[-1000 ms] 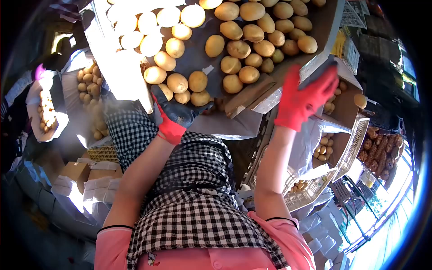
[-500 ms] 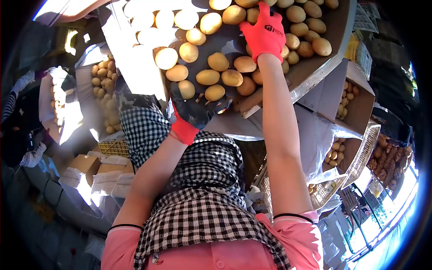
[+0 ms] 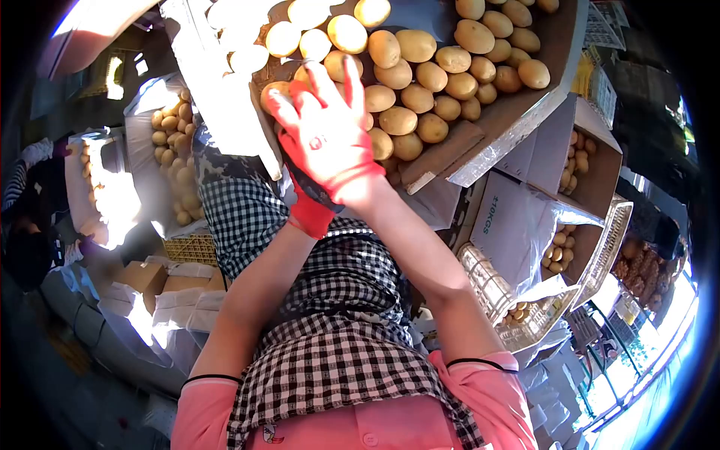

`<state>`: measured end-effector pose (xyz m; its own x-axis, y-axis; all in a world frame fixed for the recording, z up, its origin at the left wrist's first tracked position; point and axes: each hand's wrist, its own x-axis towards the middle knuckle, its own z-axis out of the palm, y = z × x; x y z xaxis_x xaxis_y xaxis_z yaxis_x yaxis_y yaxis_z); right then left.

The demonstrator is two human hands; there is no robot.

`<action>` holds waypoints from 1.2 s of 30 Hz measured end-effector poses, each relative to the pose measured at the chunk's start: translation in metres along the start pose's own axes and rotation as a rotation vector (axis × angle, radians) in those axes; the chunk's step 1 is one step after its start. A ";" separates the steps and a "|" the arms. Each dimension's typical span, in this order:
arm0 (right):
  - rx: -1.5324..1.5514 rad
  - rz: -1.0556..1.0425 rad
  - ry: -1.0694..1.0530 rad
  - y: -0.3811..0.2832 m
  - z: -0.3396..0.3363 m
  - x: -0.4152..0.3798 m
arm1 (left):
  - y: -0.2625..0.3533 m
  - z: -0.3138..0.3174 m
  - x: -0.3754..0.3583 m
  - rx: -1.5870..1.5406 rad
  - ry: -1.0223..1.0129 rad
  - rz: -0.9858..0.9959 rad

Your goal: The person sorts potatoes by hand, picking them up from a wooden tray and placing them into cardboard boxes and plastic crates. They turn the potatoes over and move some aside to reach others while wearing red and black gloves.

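My right hand (image 3: 326, 142), in a red glove with its back up, is stretched out at the near left part of the sorting tray (image 3: 517, 127). Its fingers are spread over several potatoes (image 3: 346, 34), the fingertips reaching the nearest ones. My left hand (image 3: 310, 213), in a glove with a red cuff and dark palm, lies under my right hand at the tray's near opening. Its fingers are hidden, so what it holds does not show. More potatoes (image 3: 431, 127) lie in a loose group to the right of my hands.
On the right stand a cardboard box (image 3: 604, 165) with potatoes and a plastic basket (image 3: 611, 247). At left is a lined box of potatoes (image 3: 176, 157), above a yellow crate (image 3: 187, 250) and small cartons (image 3: 139, 281). Another person (image 3: 30, 225) is at the far left.
My right hand has come from the far right of the tray to the near left, over my left hand. Potatoes in the middle have shifted rightward into a closer group.
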<state>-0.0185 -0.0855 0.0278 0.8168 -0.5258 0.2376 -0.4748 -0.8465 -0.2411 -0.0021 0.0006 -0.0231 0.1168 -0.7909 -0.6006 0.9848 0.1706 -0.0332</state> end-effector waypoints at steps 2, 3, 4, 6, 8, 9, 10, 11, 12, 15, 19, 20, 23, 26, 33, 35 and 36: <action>-0.115 0.074 -0.149 -0.008 0.047 0.026 | 0.002 0.002 0.001 0.032 -0.010 -0.005; -0.122 0.068 -0.279 -0.006 0.033 0.038 | 0.001 0.002 0.000 0.044 -0.011 -0.011; -0.083 0.117 -0.373 -0.007 0.034 0.048 | 0.001 0.003 0.000 0.056 -0.016 -0.019; -0.001 0.128 -0.366 -0.007 0.032 0.044 | 0.000 0.003 -0.001 0.070 -0.027 -0.028; 0.177 0.066 0.023 -0.001 0.010 0.008 | 0.001 0.003 -0.001 0.077 -0.033 -0.031; 0.304 0.095 0.175 0.010 -0.025 -0.012 | 0.001 0.003 -0.001 0.069 -0.034 -0.037; 0.125 0.143 0.288 0.031 -0.061 -0.030 | 0.002 0.005 -0.003 0.067 -0.044 -0.048; 0.022 0.289 0.421 0.064 -0.081 -0.056 | 0.002 0.006 -0.005 0.070 -0.051 -0.058; -0.234 0.542 0.512 0.093 -0.110 -0.081 | 0.002 0.006 -0.006 0.071 -0.056 -0.062; -0.559 0.732 0.487 0.134 -0.121 -0.099 | 0.001 -0.013 -0.004 0.077 -0.004 -0.051; -0.261 0.474 0.186 0.116 -0.044 -0.028 | -0.003 -0.015 -0.009 0.316 0.412 0.167; -0.278 0.445 0.222 0.131 -0.019 -0.018 | -0.001 -0.034 -0.007 0.440 0.384 0.287; -0.396 0.477 0.134 0.126 -0.027 0.008 | 0.004 -0.062 -0.014 0.521 0.185 0.271; -0.083 0.472 0.196 0.147 0.003 -0.002 | 0.002 0.004 -0.026 0.202 0.010 -0.025; -0.463 1.043 0.511 0.171 -0.141 -0.118 | 0.002 0.001 -0.001 0.009 -0.125 -0.105; -0.429 0.731 0.279 0.135 -0.116 -0.097 | -0.001 0.018 -0.004 0.075 -0.038 -0.062; -0.311 0.513 0.138 0.109 -0.089 -0.077 | -0.004 0.023 -0.005 0.137 0.073 -0.028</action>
<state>-0.1616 -0.1447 0.0668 0.4191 -0.8608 0.2888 -0.8861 -0.4571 -0.0765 -0.0039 -0.0098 -0.0011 0.0844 -0.7487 -0.6575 0.9964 0.0637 0.0554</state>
